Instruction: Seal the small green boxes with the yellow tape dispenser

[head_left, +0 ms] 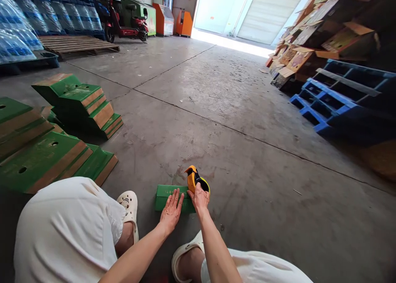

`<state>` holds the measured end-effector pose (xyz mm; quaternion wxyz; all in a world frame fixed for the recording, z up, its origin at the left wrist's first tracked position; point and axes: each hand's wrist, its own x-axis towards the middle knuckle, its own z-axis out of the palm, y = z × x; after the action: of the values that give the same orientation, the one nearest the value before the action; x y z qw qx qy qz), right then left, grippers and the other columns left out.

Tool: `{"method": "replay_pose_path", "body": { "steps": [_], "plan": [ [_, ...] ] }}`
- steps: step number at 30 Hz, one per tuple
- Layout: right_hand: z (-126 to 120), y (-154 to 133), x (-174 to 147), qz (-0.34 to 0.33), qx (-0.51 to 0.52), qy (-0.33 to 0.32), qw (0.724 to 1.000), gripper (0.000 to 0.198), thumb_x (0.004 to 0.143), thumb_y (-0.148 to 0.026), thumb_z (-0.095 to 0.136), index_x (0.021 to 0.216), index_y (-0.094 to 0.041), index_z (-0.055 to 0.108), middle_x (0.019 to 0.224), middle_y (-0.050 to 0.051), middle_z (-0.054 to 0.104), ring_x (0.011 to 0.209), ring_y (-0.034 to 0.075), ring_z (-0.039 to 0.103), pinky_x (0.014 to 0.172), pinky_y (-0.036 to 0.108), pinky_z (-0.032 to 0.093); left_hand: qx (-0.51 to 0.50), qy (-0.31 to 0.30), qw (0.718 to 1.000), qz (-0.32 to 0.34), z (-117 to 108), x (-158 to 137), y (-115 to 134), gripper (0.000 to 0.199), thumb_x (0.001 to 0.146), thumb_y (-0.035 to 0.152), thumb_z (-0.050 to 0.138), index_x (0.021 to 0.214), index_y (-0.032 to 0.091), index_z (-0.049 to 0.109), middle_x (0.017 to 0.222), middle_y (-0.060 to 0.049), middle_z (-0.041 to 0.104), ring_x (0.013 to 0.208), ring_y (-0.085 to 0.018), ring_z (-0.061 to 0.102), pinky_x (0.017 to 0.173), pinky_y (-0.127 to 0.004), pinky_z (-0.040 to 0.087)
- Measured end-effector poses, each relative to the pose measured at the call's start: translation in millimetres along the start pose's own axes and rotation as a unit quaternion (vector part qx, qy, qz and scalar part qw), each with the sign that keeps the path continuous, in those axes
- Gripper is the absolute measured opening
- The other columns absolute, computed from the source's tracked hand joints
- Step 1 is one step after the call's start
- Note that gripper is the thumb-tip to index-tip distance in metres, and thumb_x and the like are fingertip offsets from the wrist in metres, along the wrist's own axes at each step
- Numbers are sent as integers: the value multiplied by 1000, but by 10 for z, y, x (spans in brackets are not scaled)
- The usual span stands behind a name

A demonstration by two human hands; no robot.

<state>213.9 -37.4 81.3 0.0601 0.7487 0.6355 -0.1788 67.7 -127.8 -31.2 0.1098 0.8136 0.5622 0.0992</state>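
A small green cardboard box (162, 198) lies on the concrete floor between my feet. My left hand (172, 208) rests flat on its top and front, the fingers stretched out and lying close together. In my right hand (200, 197) is an orange tape dispenser (192, 178) with a yellow-edged roll, held at the right end of the box. The fingers wrap round its handle. Whether tape runs from the dispenser to the box I cannot make out.
Stacks of flattened green cartons (83, 95) stand on the left. Behind them are a wooden pallet (77, 43), wrapped water bottles (55, 17) and a red scooter (126, 25). Blue pallets (331, 101) and piled cardboard boxes (298, 62) fill the right. White clogs (131, 208) are on my feet.
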Motion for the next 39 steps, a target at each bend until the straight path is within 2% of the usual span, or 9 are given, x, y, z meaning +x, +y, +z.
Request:
{"method": "replay_pose_path", "body": {
  "steps": [4,10,16,22,25,29,31,35,39],
  "plan": [
    [-50,50,26,-72,-6,-14,997,46,101,-37,66,140,-17,51,129,16,77,126,27,70,108,34,37,14,19,1000,21,-4,23,-105,112,88,-8,47,169,30,-21,176,-19,0,163,-31,18,129,-59,35],
    [-138,46,-3,-38,-2,-41,998,43,98,-42,70,133,-21,55,124,13,79,124,29,71,103,35,42,28,-15,997,65,-97,-18,-282,102,87,-9,47,175,25,9,178,-18,12,165,-30,12,132,-55,31],
    [37,-9,-195,22,-1,-45,999,41,101,-45,64,131,-18,55,128,22,76,122,34,71,99,39,46,-14,-62,992,110,-300,-13,-630,103,83,-11,43,174,31,19,179,-10,6,166,-25,7,135,-51,23],
    [-130,-30,-219,-16,92,9,996,26,97,-38,65,117,-22,61,111,12,79,112,31,72,104,39,45,-111,-135,983,64,-419,56,-572,119,66,-7,57,174,24,18,177,-12,-10,166,-31,-5,136,-56,12],
    [-343,-59,-217,-75,311,-50,946,39,90,-51,70,113,-20,65,106,10,78,103,31,73,93,37,53,-178,-153,971,40,-461,104,-567,117,64,-3,57,173,21,21,178,-12,-5,166,-31,-4,136,-59,9],
    [-487,-115,-321,-142,543,-228,796,78,71,-72,82,125,-17,69,119,10,78,110,30,71,96,37,55,-289,-147,946,9,-514,171,-676,116,60,-4,48,170,28,34,178,-2,18,167,-27,9,136,-59,13],
    [-492,-128,-384,-132,555,-259,780,88,63,-76,85,126,-17,70,122,11,78,114,30,70,101,39,54,-332,-133,934,9,-552,191,-736,111,59,-5,46,165,30,46,176,1,27,166,-27,15,136,-58,15],
    [-438,-104,-421,-118,540,-262,791,89,61,-76,87,126,-18,72,122,13,77,115,31,70,103,41,54,-408,-62,910,-51,-711,220,-805,93,65,-4,50,153,24,63,173,-4,37,161,-28,36,136,-51,24],
    [-306,-76,-367,-130,567,-318,749,77,62,-63,96,122,-20,76,114,8,79,105,27,72,98,38,54,-549,-5,824,-136,-913,267,-798,60,67,-1,60,117,22,83,150,-6,67,151,-32,52,133,-47,32]
  ]
}}
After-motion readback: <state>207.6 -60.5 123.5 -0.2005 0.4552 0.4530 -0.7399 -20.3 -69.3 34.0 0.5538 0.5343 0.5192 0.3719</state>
